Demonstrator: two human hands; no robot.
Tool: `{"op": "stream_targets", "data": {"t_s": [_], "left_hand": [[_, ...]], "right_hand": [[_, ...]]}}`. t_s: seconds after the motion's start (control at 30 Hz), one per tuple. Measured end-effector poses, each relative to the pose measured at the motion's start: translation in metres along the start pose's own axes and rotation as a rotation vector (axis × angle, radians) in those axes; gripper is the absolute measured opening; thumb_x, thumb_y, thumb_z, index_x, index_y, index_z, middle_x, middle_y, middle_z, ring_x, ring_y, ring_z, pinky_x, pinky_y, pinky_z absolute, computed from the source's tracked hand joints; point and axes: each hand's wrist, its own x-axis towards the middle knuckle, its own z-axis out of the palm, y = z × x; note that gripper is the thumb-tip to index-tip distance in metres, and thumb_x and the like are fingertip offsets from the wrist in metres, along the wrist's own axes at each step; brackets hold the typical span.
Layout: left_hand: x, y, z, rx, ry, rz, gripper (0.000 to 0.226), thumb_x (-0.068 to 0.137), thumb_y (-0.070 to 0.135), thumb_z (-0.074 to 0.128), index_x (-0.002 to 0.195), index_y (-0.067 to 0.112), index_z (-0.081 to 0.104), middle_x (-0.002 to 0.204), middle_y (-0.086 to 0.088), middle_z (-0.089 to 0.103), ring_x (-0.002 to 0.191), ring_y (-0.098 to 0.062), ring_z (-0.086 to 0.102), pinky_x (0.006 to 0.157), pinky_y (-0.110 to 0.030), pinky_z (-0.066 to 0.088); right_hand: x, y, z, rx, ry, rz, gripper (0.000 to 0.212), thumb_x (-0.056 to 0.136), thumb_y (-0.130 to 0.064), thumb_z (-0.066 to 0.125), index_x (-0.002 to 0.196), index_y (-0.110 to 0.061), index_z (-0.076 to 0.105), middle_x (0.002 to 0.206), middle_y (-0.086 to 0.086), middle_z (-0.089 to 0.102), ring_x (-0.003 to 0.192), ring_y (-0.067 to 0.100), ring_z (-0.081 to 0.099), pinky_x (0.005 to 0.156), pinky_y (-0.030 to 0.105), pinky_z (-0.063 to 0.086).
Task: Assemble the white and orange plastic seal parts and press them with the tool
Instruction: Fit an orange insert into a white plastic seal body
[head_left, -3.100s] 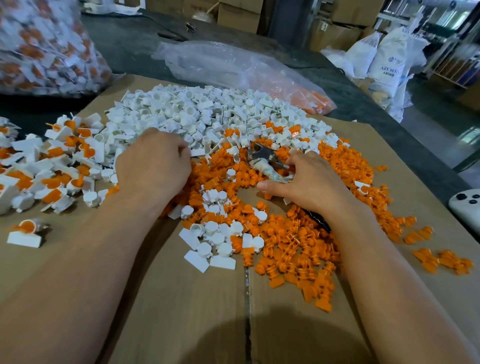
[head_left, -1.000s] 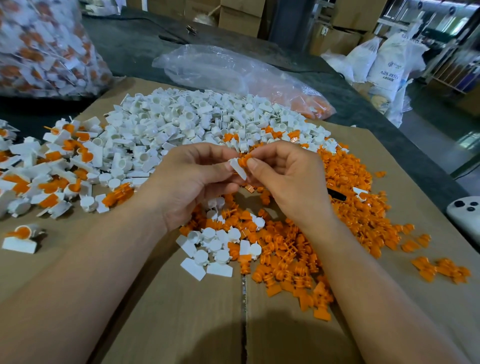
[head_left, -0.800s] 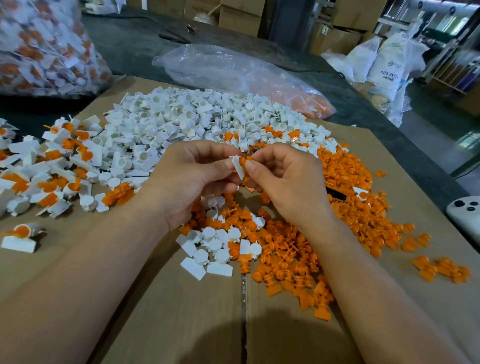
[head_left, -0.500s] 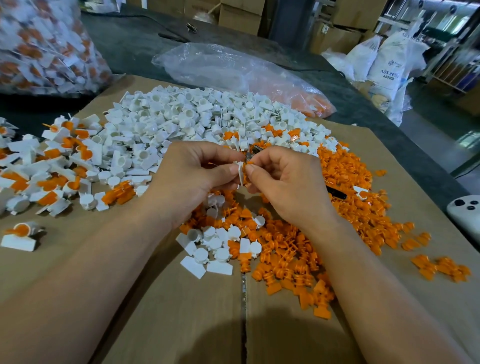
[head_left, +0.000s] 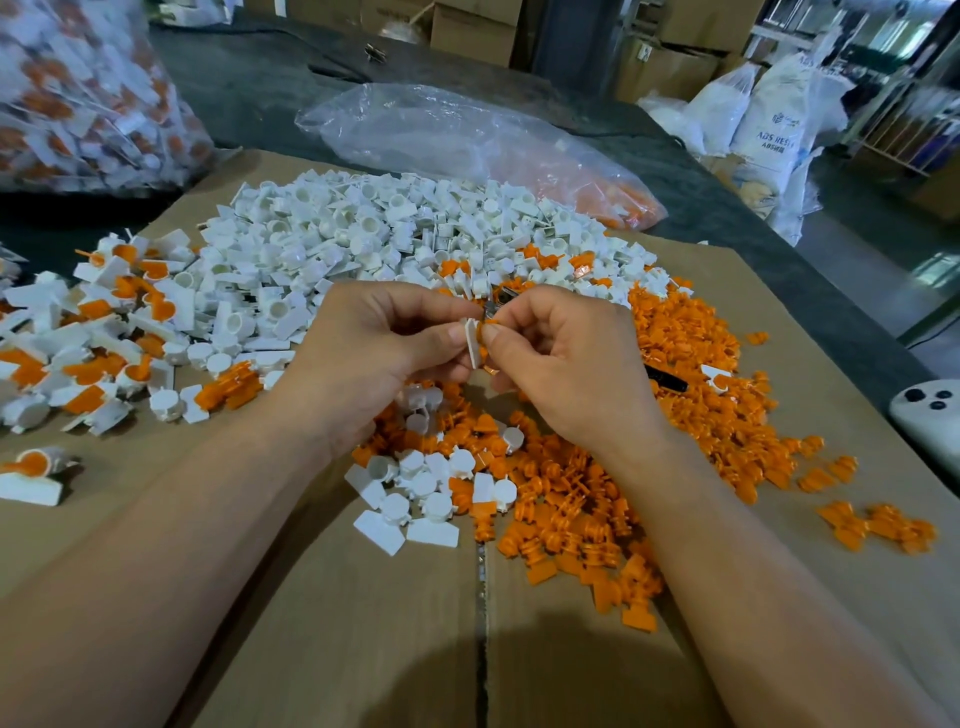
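My left hand pinches a white seal part between thumb and fingers, above the cardboard. My right hand pinches an orange seal part pressed against the white one; the two parts touch edge-on between my thumbs. A big heap of white parts lies behind my hands. Loose orange parts spread to the right and below. The metal pressing tool lies just behind my right fingers, mostly hidden, and its dark handle tip shows to the right.
Assembled white-and-orange seals lie in a pile at left on the cardboard sheet. A small group of white parts sits near the centre seam. Plastic bags lie behind; a white device is at right.
Both hands left the piles and the tool, rose and met above the cardboard. Over the last second the white part turned edge-on while the orange part closed against it.
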Motion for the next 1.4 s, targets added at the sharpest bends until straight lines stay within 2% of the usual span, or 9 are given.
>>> {"op": "stream_targets", "data": {"t_s": [0.13, 0.23, 0.43, 0.63, 0.8, 0.93, 1.1, 1.23, 1.4], "left_hand": [[-0.0002, 0.0017, -0.0009, -0.124, -0.048, -0.037, 0.019, 0.064, 0.006, 0.067, 0.081, 0.012, 0.073, 0.074, -0.008, 0.073, 0.068, -0.018, 0.070, 0.062, -0.020, 0.055], [-0.0008, 0.0010, -0.0012, -0.072, -0.051, -0.018, 0.032, 0.054, 0.017, 0.070, 0.086, 0.016, 0.072, 0.075, -0.003, 0.074, 0.072, -0.014, 0.070, 0.067, -0.019, 0.056], [-0.0009, 0.0007, 0.0010, 0.167, 0.078, 0.073, 0.026, 0.079, -0.001, 0.064, 0.086, 0.023, 0.071, 0.061, 0.010, 0.069, 0.055, 0.002, 0.061, 0.056, -0.009, 0.046], [-0.0012, 0.0022, -0.0008, 0.188, 0.089, 0.093, 0.024, 0.083, 0.003, 0.061, 0.090, 0.023, 0.073, 0.059, 0.000, 0.064, 0.049, -0.005, 0.050, 0.050, -0.016, 0.043], [0.0006, 0.0025, -0.0021, 0.058, 0.047, 0.051, 0.023, 0.085, 0.001, 0.058, 0.091, 0.018, 0.073, 0.068, -0.007, 0.068, 0.062, -0.019, 0.052, 0.052, -0.020, 0.045], [0.0019, 0.0029, -0.0025, -0.044, 0.024, 0.007, 0.027, 0.083, -0.003, 0.056, 0.082, 0.017, 0.075, 0.067, -0.008, 0.064, 0.064, -0.017, 0.051, 0.051, -0.019, 0.042], [-0.0002, 0.0060, -0.0011, -0.078, -0.032, -0.039, 0.031, 0.083, -0.006, 0.054, 0.080, 0.016, 0.076, 0.076, -0.015, 0.063, 0.066, -0.016, 0.053, 0.050, -0.016, 0.042], [0.0008, 0.0064, -0.0006, -0.137, 0.013, -0.110, 0.019, 0.078, -0.010, 0.059, 0.081, 0.009, 0.063, 0.061, -0.003, 0.062, 0.053, -0.010, 0.056, 0.046, -0.015, 0.044], [-0.0002, 0.0084, -0.0032, -0.233, -0.029, -0.118, 0.017, 0.055, 0.005, 0.066, 0.071, 0.006, 0.063, 0.057, -0.001, 0.064, 0.051, -0.009, 0.060, 0.052, -0.014, 0.051]], "right_hand": [[-0.0007, 0.0003, -0.0008, -0.011, 0.061, -0.019, 0.026, 0.082, -0.015, 0.065, 0.063, -0.030, 0.054, 0.059, -0.009, 0.061, 0.058, 0.014, 0.063, 0.056, 0.033, 0.053], [-0.0006, 0.0019, -0.0003, 0.002, 0.072, -0.012, 0.025, 0.080, -0.014, 0.066, 0.063, -0.028, 0.055, 0.058, -0.009, 0.061, 0.056, 0.014, 0.063, 0.055, 0.035, 0.053], [-0.0023, 0.0006, 0.0040, 0.077, 0.010, -0.024, 0.023, 0.082, -0.017, 0.067, 0.067, -0.031, 0.057, 0.065, -0.007, 0.064, 0.060, 0.014, 0.065, 0.057, 0.035, 0.054], [-0.0018, 0.0013, 0.0035, 0.139, -0.008, -0.060, 0.020, 0.081, -0.017, 0.069, 0.071, -0.031, 0.058, 0.067, -0.003, 0.066, 0.060, 0.014, 0.064, 0.059, 0.036, 0.054], [-0.0020, 0.0011, 0.0031, 0.159, 0.056, -0.176, 0.022, 0.073, -0.021, 0.073, 0.089, -0.029, 0.061, 0.078, -0.015, 0.060, 0.072, 0.005, 0.061, 0.066, 0.019, 0.052], [-0.0009, 0.0044, 0.0030, 0.092, 0.081, -0.268, 0.033, 0.075, -0.014, 0.071, 0.107, -0.019, 0.063, 0.087, -0.014, 0.055, 0.081, 0.006, 0.059, 0.075, 0.022, 0.051], [0.0003, 0.0071, 0.0025, 0.069, 0.093, -0.317, 0.032, 0.073, -0.011, 0.071, 0.105, -0.006, 0.066, 0.086, -0.006, 0.058, 0.076, 0.002, 0.057, 0.073, 0.014, 0.048], [0.0014, 0.0079, 0.0007, 0.043, 0.082, -0.328, 0.027, 0.073, -0.011, 0.072, 0.099, -0.005, 0.069, 0.086, -0.008, 0.059, 0.077, -0.002, 0.055, 0.071, 0.009, 0.043], [0.0016, 0.0077, -0.0007, 0.045, 0.100, -0.318, 0.025, 0.073, -0.012, 0.072, 0.097, -0.004, 0.070, 0.083, 0.004, 0.067, 0.073, 0.006, 0.059, 0.070, 0.014, 0.047]]}}
